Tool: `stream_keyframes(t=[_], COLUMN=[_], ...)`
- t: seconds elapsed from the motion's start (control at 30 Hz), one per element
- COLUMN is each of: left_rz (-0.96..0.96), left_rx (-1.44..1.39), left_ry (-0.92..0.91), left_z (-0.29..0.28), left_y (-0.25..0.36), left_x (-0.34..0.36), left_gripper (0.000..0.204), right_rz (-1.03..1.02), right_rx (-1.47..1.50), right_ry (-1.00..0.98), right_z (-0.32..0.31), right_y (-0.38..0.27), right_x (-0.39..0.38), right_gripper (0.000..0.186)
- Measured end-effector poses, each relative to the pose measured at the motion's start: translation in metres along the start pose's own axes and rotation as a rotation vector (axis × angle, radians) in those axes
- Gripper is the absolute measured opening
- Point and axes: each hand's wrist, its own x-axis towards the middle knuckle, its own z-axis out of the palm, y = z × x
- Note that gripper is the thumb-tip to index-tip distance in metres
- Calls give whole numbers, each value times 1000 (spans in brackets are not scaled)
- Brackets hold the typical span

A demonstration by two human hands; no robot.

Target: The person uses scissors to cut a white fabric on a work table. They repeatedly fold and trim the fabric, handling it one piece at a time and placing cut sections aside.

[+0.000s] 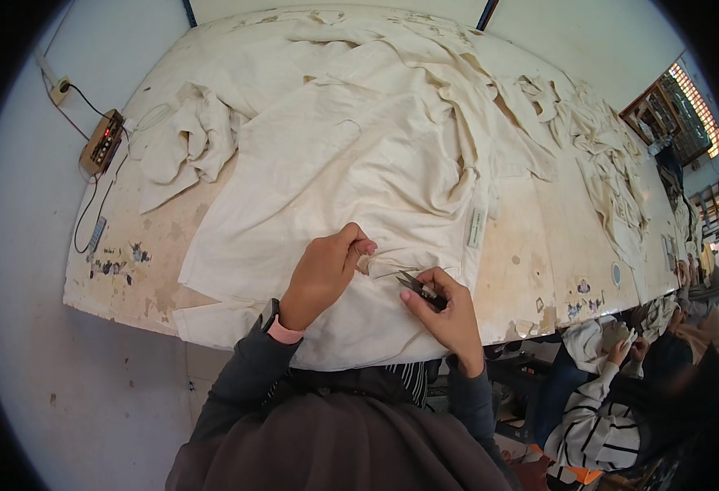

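Observation:
Spread over the table in front of me is a cream cloth garment (327,180) with loose folds. My left hand (320,274), a watch and pink band at its wrist, is closed in a pinch on a gathered bit of this garment near the table's front. Just to the right, my right hand (451,317) grips small black thread snips (425,296). Their pointed metal blades aim left, toward the pinched cloth, and stand apart at the tips. Whether a thread lies between the blades is too small to tell.
More cream cloth lies crumpled at the left (200,135) and along the right (609,180). A brown box with red lights (103,143) hangs by the left wall, its cable dangling near a remote control (97,234). At the lower right sits a co-worker (601,425) handling cloth.

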Motion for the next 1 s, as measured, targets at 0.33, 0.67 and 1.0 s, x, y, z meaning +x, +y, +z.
stream_keyframes(t=[0.33,0.67,1.0], left_rz=[129,-45,-36], left_rx=[71,324,401], left_ry=[-8,520,-157], left_z=[1,-81,-11], left_y=[11,-6,29], left_x=[-10,1,3], left_gripper=[11,6,26], right_rz=[-267,-115,10], right_rx=[-412,-356,21], right_ry=[179,276,266], right_z=[36,17,20], right_y=[-23,-26,-16], right_x=[12,-5,4], right_gripper=[28,31,34])
